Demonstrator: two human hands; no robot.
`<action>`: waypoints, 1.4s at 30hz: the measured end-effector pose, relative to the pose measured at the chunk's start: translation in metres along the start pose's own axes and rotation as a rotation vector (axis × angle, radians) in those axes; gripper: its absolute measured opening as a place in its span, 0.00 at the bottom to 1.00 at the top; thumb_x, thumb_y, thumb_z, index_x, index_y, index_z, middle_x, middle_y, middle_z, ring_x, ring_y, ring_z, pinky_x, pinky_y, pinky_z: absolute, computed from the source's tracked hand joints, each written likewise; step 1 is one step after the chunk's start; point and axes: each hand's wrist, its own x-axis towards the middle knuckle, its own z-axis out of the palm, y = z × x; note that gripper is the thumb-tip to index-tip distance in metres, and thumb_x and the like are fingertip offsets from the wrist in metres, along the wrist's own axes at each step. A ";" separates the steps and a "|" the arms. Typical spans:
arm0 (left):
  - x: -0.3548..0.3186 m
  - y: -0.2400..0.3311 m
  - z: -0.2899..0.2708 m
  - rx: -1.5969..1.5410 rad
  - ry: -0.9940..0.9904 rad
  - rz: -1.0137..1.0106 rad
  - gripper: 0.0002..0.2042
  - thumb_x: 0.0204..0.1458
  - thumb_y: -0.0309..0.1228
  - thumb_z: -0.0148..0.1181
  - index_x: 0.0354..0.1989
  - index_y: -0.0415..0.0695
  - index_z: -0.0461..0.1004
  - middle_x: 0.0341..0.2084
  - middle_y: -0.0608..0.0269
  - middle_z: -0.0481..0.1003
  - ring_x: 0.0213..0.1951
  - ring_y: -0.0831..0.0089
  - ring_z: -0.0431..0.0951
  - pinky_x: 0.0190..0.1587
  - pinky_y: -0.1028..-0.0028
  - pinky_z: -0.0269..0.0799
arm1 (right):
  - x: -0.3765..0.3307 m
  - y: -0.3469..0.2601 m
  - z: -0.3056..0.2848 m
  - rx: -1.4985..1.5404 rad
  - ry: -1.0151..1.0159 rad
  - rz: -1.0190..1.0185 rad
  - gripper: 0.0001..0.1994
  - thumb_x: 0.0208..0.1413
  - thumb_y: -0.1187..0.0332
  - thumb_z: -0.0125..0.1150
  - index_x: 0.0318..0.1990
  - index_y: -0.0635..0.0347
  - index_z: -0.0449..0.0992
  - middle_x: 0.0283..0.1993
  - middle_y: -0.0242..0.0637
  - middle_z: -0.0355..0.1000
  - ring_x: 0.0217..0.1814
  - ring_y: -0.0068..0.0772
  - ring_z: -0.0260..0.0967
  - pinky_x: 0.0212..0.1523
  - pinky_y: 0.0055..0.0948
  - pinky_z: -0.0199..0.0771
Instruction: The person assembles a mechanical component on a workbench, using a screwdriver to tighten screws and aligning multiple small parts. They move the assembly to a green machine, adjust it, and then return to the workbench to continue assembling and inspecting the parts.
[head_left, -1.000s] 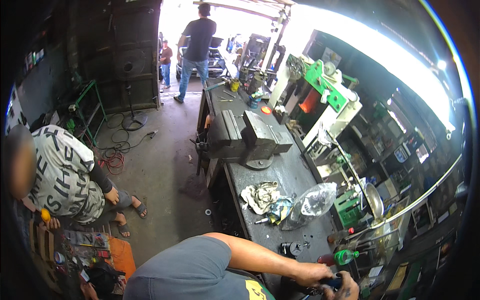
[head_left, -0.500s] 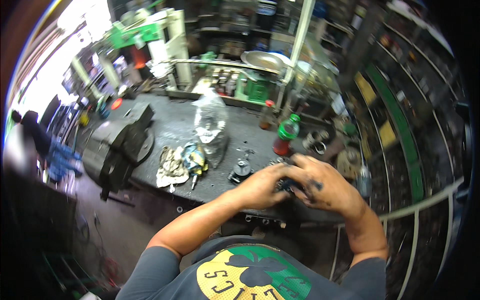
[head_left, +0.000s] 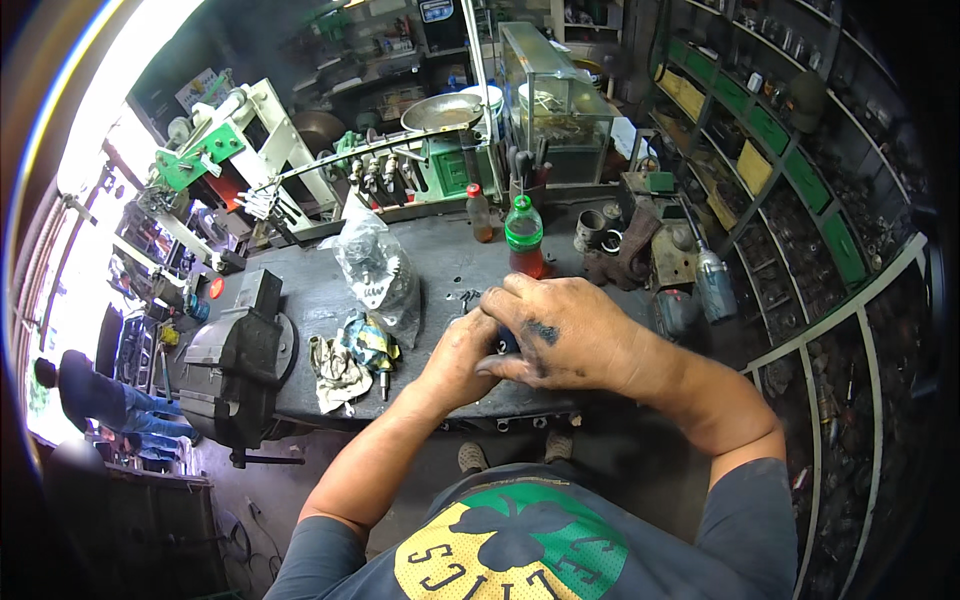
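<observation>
- Head view: the left hand (head_left: 458, 357) and the right hand (head_left: 575, 338) meet above the front side of the bench (head_left: 315, 285), with a small dark part (head_left: 507, 343) between them.
- The fingers of both hands bend around this part; how hard they press, I cannot tell.
- The part could slip down, if the dark smear (head_left: 542, 332) on the right hand is greasy.
- A careless forward push could perhaps tip the bottle (head_left: 524, 243) standing beyond the right hand.
- The part looks blackish-blue; the fingers hide most of it.
</observation>
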 end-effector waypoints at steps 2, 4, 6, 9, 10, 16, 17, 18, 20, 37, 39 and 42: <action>0.006 0.012 -0.001 -0.003 0.057 -0.038 0.23 0.45 0.31 0.80 0.50 0.41 0.78 0.45 0.46 0.82 0.53 0.46 0.83 0.54 0.54 0.80 | 0.002 -0.005 -0.002 -0.036 -0.053 0.104 0.19 0.61 0.56 0.71 0.48 0.59 0.74 0.42 0.46 0.76 0.43 0.57 0.81 0.45 0.50 0.84; -0.003 0.008 0.004 0.051 0.014 0.082 0.20 0.49 0.29 0.76 0.51 0.42 0.78 0.44 0.45 0.83 0.52 0.47 0.84 0.56 0.55 0.80 | -0.005 0.004 0.010 0.003 -0.060 -0.032 0.18 0.58 0.59 0.72 0.49 0.58 0.75 0.49 0.49 0.78 0.50 0.56 0.81 0.48 0.50 0.82; -0.019 0.019 -0.002 -0.207 -0.019 -0.057 0.19 0.51 0.25 0.71 0.53 0.41 0.78 0.46 0.44 0.84 0.54 0.47 0.84 0.58 0.55 0.79 | -0.011 0.001 0.004 0.045 -0.033 -0.162 0.23 0.51 0.66 0.75 0.54 0.58 0.75 0.58 0.53 0.75 0.61 0.58 0.75 0.55 0.50 0.80; -0.023 0.012 0.011 -0.111 0.087 -0.005 0.22 0.48 0.21 0.68 0.55 0.39 0.78 0.49 0.44 0.83 0.55 0.45 0.83 0.59 0.54 0.79 | -0.013 -0.002 0.018 0.215 0.096 -0.200 0.27 0.48 0.71 0.76 0.59 0.59 0.77 0.60 0.59 0.72 0.61 0.62 0.73 0.62 0.51 0.76; -0.022 0.011 0.016 -0.030 0.142 0.010 0.22 0.48 0.20 0.68 0.55 0.39 0.78 0.50 0.44 0.83 0.55 0.45 0.83 0.59 0.55 0.79 | -0.011 0.000 0.029 0.315 0.139 -0.193 0.25 0.49 0.71 0.75 0.57 0.60 0.78 0.60 0.60 0.72 0.58 0.63 0.75 0.63 0.51 0.76; -0.040 -0.008 0.060 0.164 0.236 -0.053 0.27 0.47 0.29 0.72 0.58 0.41 0.75 0.46 0.47 0.80 0.50 0.44 0.82 0.53 0.53 0.80 | -0.010 -0.007 0.071 0.552 0.425 -0.025 0.11 0.66 0.65 0.65 0.47 0.65 0.80 0.33 0.44 0.77 0.38 0.45 0.79 0.41 0.39 0.79; -0.045 -0.014 0.069 0.202 0.275 -0.002 0.23 0.49 0.30 0.72 0.55 0.42 0.75 0.45 0.49 0.80 0.48 0.46 0.83 0.52 0.54 0.80 | -0.018 0.001 0.084 0.796 0.413 0.045 0.14 0.69 0.61 0.63 0.47 0.65 0.80 0.31 0.42 0.76 0.33 0.38 0.77 0.36 0.35 0.76; -0.051 -0.017 0.076 0.245 0.307 0.044 0.20 0.51 0.31 0.72 0.51 0.42 0.76 0.44 0.51 0.80 0.46 0.48 0.84 0.51 0.55 0.81 | -0.023 0.008 0.093 1.047 0.390 0.124 0.17 0.72 0.57 0.60 0.46 0.66 0.79 0.29 0.39 0.76 0.28 0.31 0.75 0.32 0.30 0.73; -0.062 -0.023 0.086 0.323 0.354 0.106 0.19 0.53 0.30 0.70 0.52 0.41 0.75 0.37 0.54 0.76 0.40 0.52 0.82 0.44 0.56 0.80 | -0.015 0.015 0.096 1.261 0.310 -0.059 0.30 0.71 0.42 0.60 0.49 0.68 0.77 0.24 0.34 0.73 0.21 0.23 0.68 0.25 0.24 0.65; -0.045 -0.006 0.069 0.059 0.613 -0.022 0.19 0.46 0.28 0.75 0.48 0.45 0.81 0.40 0.55 0.82 0.41 0.52 0.86 0.44 0.59 0.85 | -0.030 -0.005 0.038 1.327 0.638 -0.315 0.23 0.72 0.49 0.63 0.42 0.67 0.72 0.18 0.34 0.66 0.17 0.29 0.64 0.21 0.31 0.70; -0.039 -0.007 0.041 -0.105 0.675 -0.091 0.18 0.47 0.24 0.76 0.48 0.43 0.80 0.41 0.53 0.83 0.40 0.55 0.87 0.44 0.63 0.85 | -0.046 0.002 0.024 1.269 0.703 -0.268 0.23 0.73 0.50 0.62 0.44 0.66 0.72 0.17 0.32 0.65 0.18 0.28 0.64 0.23 0.30 0.70; -0.026 -0.034 -0.007 -0.124 0.842 -0.182 0.13 0.50 0.22 0.72 0.45 0.39 0.82 0.38 0.53 0.85 0.38 0.63 0.88 0.45 0.65 0.85 | -0.082 0.014 0.016 1.133 0.831 -0.115 0.22 0.73 0.51 0.61 0.45 0.66 0.72 0.19 0.32 0.64 0.20 0.28 0.65 0.25 0.30 0.68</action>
